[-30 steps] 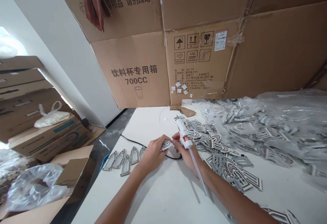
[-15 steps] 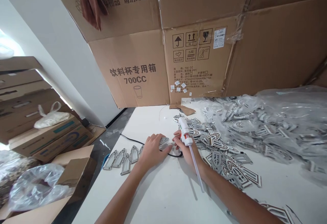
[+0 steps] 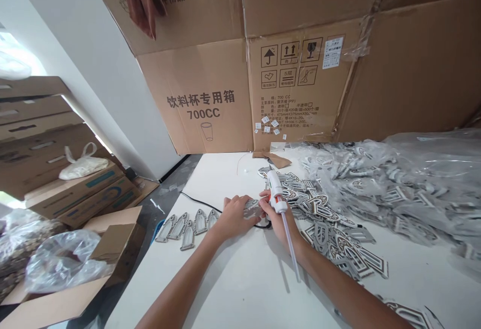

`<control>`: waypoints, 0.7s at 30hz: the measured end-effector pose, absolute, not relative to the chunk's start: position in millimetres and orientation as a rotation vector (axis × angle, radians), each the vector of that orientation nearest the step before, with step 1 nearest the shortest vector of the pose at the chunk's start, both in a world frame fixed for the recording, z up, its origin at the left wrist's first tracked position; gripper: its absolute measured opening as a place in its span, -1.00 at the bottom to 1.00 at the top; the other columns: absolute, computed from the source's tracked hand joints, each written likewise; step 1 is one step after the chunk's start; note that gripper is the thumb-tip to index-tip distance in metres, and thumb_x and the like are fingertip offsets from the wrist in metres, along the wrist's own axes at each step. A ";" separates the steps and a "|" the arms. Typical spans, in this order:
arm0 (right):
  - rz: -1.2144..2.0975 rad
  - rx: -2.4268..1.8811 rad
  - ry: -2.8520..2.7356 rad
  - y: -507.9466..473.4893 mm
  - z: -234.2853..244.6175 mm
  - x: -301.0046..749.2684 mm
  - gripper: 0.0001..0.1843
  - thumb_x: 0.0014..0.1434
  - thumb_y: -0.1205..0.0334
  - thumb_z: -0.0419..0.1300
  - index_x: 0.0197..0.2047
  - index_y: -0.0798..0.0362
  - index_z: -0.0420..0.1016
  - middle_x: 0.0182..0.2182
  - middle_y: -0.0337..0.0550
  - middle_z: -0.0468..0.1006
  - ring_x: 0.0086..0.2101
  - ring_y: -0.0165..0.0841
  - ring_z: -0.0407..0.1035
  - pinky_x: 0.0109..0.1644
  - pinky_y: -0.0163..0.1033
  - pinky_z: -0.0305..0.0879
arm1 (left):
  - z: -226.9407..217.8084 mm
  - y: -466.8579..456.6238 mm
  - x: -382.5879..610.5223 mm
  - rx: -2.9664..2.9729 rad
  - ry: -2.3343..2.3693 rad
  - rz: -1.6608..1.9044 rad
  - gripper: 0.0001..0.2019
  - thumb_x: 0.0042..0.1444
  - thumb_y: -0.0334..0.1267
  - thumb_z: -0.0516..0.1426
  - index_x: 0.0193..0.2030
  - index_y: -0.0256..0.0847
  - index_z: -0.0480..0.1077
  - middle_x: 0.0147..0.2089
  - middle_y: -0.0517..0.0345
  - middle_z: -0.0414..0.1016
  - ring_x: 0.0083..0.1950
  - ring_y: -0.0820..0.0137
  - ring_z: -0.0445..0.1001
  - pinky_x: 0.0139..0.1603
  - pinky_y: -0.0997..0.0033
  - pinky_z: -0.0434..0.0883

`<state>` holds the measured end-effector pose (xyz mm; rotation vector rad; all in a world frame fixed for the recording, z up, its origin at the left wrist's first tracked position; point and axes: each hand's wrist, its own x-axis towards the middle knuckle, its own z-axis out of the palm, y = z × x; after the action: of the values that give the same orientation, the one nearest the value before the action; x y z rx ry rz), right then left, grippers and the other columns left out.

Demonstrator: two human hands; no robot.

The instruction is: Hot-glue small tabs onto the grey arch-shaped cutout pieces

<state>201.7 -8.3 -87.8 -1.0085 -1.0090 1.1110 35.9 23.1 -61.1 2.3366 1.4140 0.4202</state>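
My right hand is shut around a white hot glue gun with an orange trigger, and a long translucent glue stick runs out of its back toward the lower right. My left hand lies over a grey arch-shaped cut-out piece, whose far part shows next to the gun's tip. The gun's nozzle is hidden from this angle. A black power cord passes under my hands. To the left stands a row of several similar arch pieces, and a loose pile of patterned pieces lies to the right.
The white table ends at a left edge above a grey floor. A clear plastic bag with many more pieces lies at the right. A large printed carton stands behind, and stacked boxes and an open box sit at the left.
My left hand has shifted right and closed over the grey piece, next to the gun. The glue gun stays in my right hand, and the view has moved slightly.
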 end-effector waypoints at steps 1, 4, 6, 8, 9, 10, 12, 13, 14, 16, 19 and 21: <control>1.109 -1.013 -1.005 -8.7 -87.2 201.7 -0.55 0.10 -0.14 0.38 -0.09 0.00 0.52 -0.34 -0.21 0.48 -0.37 -0.30 0.38 -0.29 -0.18 0.38 | -61.4 23.5 35.4 2.344 1.429 0.435 -0.60 0.15 0.06 0.29 0.01 -0.13 0.48 -0.07 0.04 0.62 0.08 0.01 0.51 0.13 0.05 0.20; 1.104 -1.029 -0.981 -10.2 -84.9 201.3 -0.57 0.09 -0.13 0.39 -0.11 -0.01 0.53 -0.35 -0.22 0.49 -0.38 -0.30 0.38 -0.29 -0.17 0.38 | -61.1 24.5 34.8 2.347 1.456 0.421 -0.58 0.13 0.09 0.31 0.00 -0.13 0.49 -0.11 0.04 0.62 0.05 0.01 0.52 0.12 0.06 0.19; 1.111 -1.034 -0.966 -10.9 -83.7 201.0 -0.57 0.08 -0.11 0.39 -0.11 -0.01 0.53 -0.37 -0.23 0.48 -0.39 -0.31 0.38 -0.29 -0.17 0.37 | -59.7 24.6 35.3 2.341 1.466 0.400 -0.61 0.12 0.09 0.31 -0.05 -0.12 0.51 -0.14 0.05 0.62 0.04 0.01 0.53 0.12 0.07 0.19; 1.112 -1.032 -0.961 -11.0 -83.3 200.8 -0.58 0.08 -0.10 0.39 -0.11 -0.01 0.53 -0.35 -0.23 0.48 -0.38 -0.31 0.38 -0.29 -0.18 0.37 | -57.9 24.2 35.8 2.341 1.494 0.405 -0.60 0.11 0.11 0.32 -0.08 -0.13 0.51 -0.14 0.04 0.63 0.04 0.00 0.53 0.12 0.07 0.20; 1.111 -1.029 -0.963 -10.8 -83.4 200.7 -0.59 0.08 -0.09 0.39 -0.11 -0.01 0.52 -0.34 -0.22 0.48 -0.38 -0.32 0.38 -0.30 -0.18 0.38 | -56.9 23.8 36.0 2.342 1.514 0.414 -0.57 0.10 0.14 0.32 -0.08 -0.14 0.50 -0.13 0.02 0.63 0.04 -0.01 0.53 0.13 0.07 0.20; 1.110 -1.027 -0.964 -10.6 -83.6 200.6 -0.59 0.08 -0.09 0.38 -0.12 -0.01 0.52 -0.34 -0.22 0.48 -0.38 -0.32 0.38 -0.30 -0.19 0.38 | -56.1 23.5 36.1 2.342 1.534 0.422 -0.55 0.09 0.16 0.31 -0.07 -0.15 0.50 -0.13 0.01 0.63 0.04 -0.02 0.54 0.13 0.06 0.21; 1.109 -1.027 -0.968 -10.4 -84.2 200.6 -0.60 0.10 -0.08 0.37 -0.11 -0.01 0.51 -0.34 -0.23 0.49 -0.37 -0.32 0.40 -0.29 -0.19 0.39 | -55.0 23.2 36.1 2.331 1.568 0.427 -0.52 0.08 0.19 0.31 -0.07 -0.16 0.49 -0.13 0.00 0.63 0.02 -0.02 0.55 0.13 0.06 0.21; 1.115 -1.030 -0.970 -10.4 -84.4 200.6 -0.60 0.11 -0.08 0.37 -0.10 -0.01 0.51 -0.34 -0.23 0.49 -0.37 -0.32 0.41 -0.29 -0.19 0.39 | -54.8 23.2 36.2 2.319 1.574 0.421 -0.53 0.08 0.19 0.31 -0.10 -0.15 0.50 -0.15 0.01 0.64 0.00 -0.01 0.56 0.12 0.07 0.22; 1.120 -1.032 -0.968 -10.6 -84.5 200.7 -0.60 0.11 -0.08 0.37 -0.10 -0.01 0.51 -0.35 -0.24 0.49 -0.38 -0.32 0.41 -0.29 -0.19 0.39 | -54.9 23.2 36.3 2.304 1.571 0.411 -0.56 0.08 0.19 0.31 -0.14 -0.15 0.50 -0.17 0.02 0.64 -0.03 0.00 0.57 0.10 0.08 0.23; 1.125 -1.032 -0.964 -11.0 -84.2 200.9 -0.59 0.10 -0.09 0.37 -0.10 0.00 0.51 -0.35 -0.24 0.49 -0.38 -0.32 0.41 -0.29 -0.19 0.39 | -55.3 23.3 37.0 2.279 1.554 0.393 -0.61 0.08 0.16 0.32 -0.25 -0.14 0.48 -0.21 0.05 0.65 -0.07 0.02 0.58 0.08 0.12 0.24; 1.113 -1.025 -0.968 -11.4 -83.3 200.9 -0.61 0.10 -0.08 0.37 -0.13 0.00 0.52 -0.36 -0.23 0.48 -0.37 -0.31 0.40 -0.29 -0.19 0.39 | -55.7 22.4 38.0 2.264 1.553 0.397 -0.64 0.09 0.11 0.33 -0.21 -0.13 0.48 -0.19 0.06 0.66 -0.05 0.02 0.58 0.08 0.12 0.24; 1.100 -1.020 -0.975 -11.1 -82.6 200.7 -0.63 0.11 -0.07 0.36 -0.14 0.00 0.52 -0.35 -0.22 0.49 -0.36 -0.30 0.40 -0.29 -0.19 0.39 | -55.5 21.5 38.1 2.276 1.571 0.417 -0.58 0.09 0.13 0.33 -0.10 -0.14 0.47 -0.12 0.02 0.66 0.01 -0.01 0.58 0.11 0.09 0.24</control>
<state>200.7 -11.1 -82.6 -1.0200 -0.9748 1.0997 38.1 21.5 -55.5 2.2758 1.5706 0.4170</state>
